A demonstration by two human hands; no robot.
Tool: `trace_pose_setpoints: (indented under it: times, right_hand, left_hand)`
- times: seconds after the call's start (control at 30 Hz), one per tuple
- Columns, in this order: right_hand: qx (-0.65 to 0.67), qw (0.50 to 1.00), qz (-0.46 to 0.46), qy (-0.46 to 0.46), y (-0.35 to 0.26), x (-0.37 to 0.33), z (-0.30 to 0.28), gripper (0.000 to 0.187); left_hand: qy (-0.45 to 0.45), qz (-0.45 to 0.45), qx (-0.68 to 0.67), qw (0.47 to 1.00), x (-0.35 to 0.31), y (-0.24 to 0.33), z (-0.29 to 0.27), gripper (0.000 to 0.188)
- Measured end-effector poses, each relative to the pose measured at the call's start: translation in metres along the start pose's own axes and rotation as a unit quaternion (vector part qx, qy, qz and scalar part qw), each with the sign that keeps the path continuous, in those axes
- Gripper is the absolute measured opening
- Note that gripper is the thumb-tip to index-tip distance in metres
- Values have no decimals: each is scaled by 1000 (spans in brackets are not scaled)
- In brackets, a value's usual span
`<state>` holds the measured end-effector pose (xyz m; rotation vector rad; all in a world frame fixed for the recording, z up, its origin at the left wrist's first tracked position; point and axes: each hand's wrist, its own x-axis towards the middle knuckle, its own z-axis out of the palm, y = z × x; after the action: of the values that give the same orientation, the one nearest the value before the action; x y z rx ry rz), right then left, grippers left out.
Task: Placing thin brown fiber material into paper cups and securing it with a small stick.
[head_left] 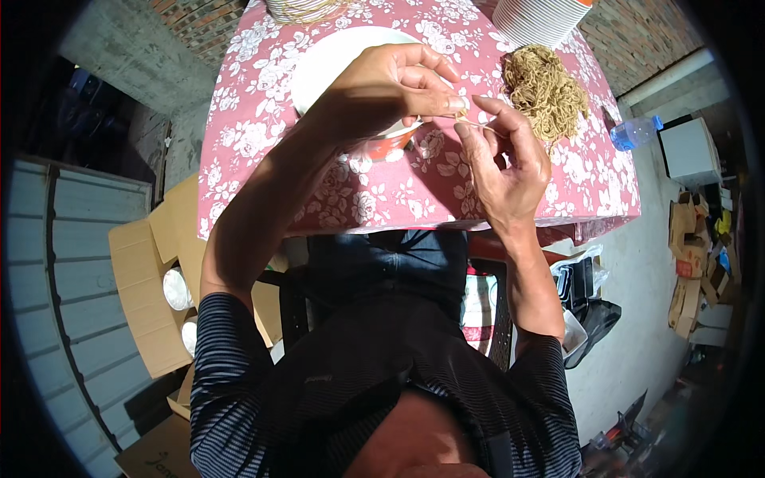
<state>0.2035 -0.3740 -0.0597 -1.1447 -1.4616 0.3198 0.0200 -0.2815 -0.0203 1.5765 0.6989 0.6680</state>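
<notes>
Both my hands are raised over the near half of the table, fingertips almost meeting. My left hand (410,84) is closed in a pinch, thumb against finger, on a thin pale string (468,122). My right hand (510,159) pinches the same string a short way to the right, its other fingers curled. Under my left hand and forearm stands a large white paper tub (327,60) with a red-orange outer wall, partly hidden. To the right of my hands lies a tangled heap of tan string (546,92).
A stack of white paper tubs (538,20) stands at the far right, another stack (307,8) at the far edge. The floral pink tablecloth (239,151) covers the table. A plastic bottle (635,133) is beyond its right edge; an open cardboard box (143,279) stands left.
</notes>
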Motion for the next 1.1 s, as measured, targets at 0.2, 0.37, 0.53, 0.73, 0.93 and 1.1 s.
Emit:
trace_pose_setpoints:
  times: [0.2, 0.37, 0.53, 0.73, 0.93, 1.1]
  right_hand:
    - [-114, 969, -209, 64, 15, 4, 1, 26]
    - [-126, 971, -195, 62, 4, 4, 2, 15]
    - [-76, 996, -45, 9, 15, 1, -3, 7]
    - [36, 993, 106, -21, 9, 0, -11, 10]
    - [61, 985, 156, -31, 9, 3, -17, 14]
    - [74, 982, 161, -61, -8, 3, -23, 12]
  left_hand:
    - [-6, -7, -9, 1000, -2, 5, 3, 41]
    - [4, -1, 8, 1000, -4, 2, 4, 39]
    - [37, 33, 56, 997, -3, -2, -4, 32]
    - [18, 69, 42, 997, -12, -5, -7, 26]
    - [41, 194, 323, 925, -15, -3, 8, 20]
    - [50, 275, 388, 878, -9, -9, 20, 17]
